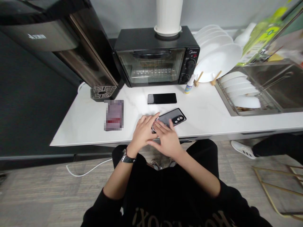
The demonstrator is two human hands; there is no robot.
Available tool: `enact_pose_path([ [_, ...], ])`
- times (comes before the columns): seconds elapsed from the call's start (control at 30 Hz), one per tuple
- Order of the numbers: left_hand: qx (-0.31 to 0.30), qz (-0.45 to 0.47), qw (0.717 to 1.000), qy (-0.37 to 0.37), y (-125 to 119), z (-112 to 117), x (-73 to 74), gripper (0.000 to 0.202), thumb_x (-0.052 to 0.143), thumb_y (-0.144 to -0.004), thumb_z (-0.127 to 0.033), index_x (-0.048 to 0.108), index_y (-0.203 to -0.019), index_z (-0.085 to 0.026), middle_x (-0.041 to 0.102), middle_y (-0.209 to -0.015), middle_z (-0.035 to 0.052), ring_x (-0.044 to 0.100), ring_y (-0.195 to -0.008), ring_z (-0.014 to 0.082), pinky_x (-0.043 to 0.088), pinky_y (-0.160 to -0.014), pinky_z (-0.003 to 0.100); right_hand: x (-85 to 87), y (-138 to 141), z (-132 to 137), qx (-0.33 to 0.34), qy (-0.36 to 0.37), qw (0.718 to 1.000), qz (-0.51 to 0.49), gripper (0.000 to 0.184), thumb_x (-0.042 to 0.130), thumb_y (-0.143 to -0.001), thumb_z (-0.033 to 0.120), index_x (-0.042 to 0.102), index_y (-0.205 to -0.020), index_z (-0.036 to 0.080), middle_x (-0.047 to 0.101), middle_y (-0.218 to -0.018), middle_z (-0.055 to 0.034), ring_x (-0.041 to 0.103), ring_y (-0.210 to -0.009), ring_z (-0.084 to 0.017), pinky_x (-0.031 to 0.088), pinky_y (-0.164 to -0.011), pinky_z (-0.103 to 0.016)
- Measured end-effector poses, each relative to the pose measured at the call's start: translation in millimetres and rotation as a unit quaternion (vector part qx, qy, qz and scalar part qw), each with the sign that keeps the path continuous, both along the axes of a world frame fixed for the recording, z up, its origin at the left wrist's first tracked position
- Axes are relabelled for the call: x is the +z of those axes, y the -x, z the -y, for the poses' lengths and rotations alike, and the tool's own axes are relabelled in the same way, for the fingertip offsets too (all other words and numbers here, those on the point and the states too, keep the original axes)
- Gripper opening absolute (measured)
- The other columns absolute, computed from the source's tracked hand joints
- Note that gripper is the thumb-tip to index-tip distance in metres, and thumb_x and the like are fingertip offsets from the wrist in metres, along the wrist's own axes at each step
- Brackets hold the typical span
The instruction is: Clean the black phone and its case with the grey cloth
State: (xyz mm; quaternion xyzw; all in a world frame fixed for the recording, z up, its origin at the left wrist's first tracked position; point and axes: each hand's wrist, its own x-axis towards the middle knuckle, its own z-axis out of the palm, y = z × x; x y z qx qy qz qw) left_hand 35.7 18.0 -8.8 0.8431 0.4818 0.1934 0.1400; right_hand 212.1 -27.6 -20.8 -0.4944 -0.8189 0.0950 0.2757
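Dark grey phone with three round lenses lies on white stone counter, long side running back and right | your left hand, narrow, holds its near end | your right hand, narrow, holds it too

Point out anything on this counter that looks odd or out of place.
A white fluted pot stands on a saucer on top of the black Midea toaster oven, an odd place for it on an appliance that heats. On the white counter, a pixelated patch hides an item, so its state cannot be told.
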Motion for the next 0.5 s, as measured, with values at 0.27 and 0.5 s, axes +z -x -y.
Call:
enact_pose_path([
  [0.27, 0.009, 0.016, 1.000, -0.002, -3.8, 4.0, 3.9, 0.092, 0.080, -0.088, -0.059, 0.040, -0.164, -0.027, 0.066, -0.142, 0.0087, 0.055, -0.119, 0.0320, 0.046, -0.109, 0.047, -0.1, -61.0, -19.3, -0.105, -0.029, 0.993, 0.048, 0.067, 0.047, -0.107, 0.062, 0.058, -0.151, 0.013, 0.062, -0.153, -0.0199, 0.057, -0.146, -0.038, 0.014, -0.130, -0.073],
  [0.5, 0.010, 0.015, 1.000, 0.004, -2.5, 2.0, 2.3, 0.080, 0.077, -0.093, -0.034, 0.041, -0.164, -0.021, 0.068, -0.138, 0.0092, 0.055, -0.114, 0.0304, 0.047, -0.108, 0.046, 2.2, -3.3, -1.8, 0.051, -0.010, 0.998, 0.034, 0.098, 0.052, -0.095, 0.081, 0.051, -0.155, 0.004, 0.057, -0.158, -0.0247, 0.052, -0.151, -0.037, 0.028, -0.132, -0.062],
])
